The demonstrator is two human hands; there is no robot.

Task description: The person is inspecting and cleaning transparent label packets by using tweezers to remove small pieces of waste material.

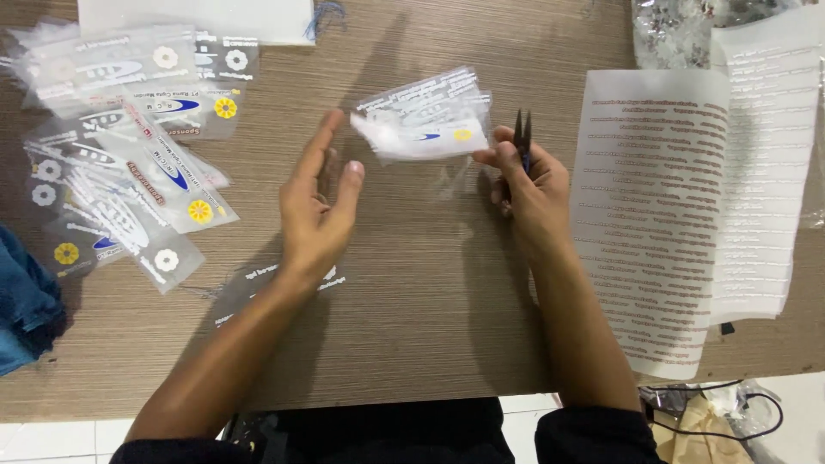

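Two hands above table [412, 301]: my right hand [526, 185] pinches sticker stack [425, 120] and holds snips [522, 137]; left hand [318, 210] open, empty.

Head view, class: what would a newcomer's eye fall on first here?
At centre, the right hand pinches a small stack of clear printed film pieces while also holding dark snips; the left hand hovers open beside them. A heap of similar pieces lies far left, long printed sheets right.
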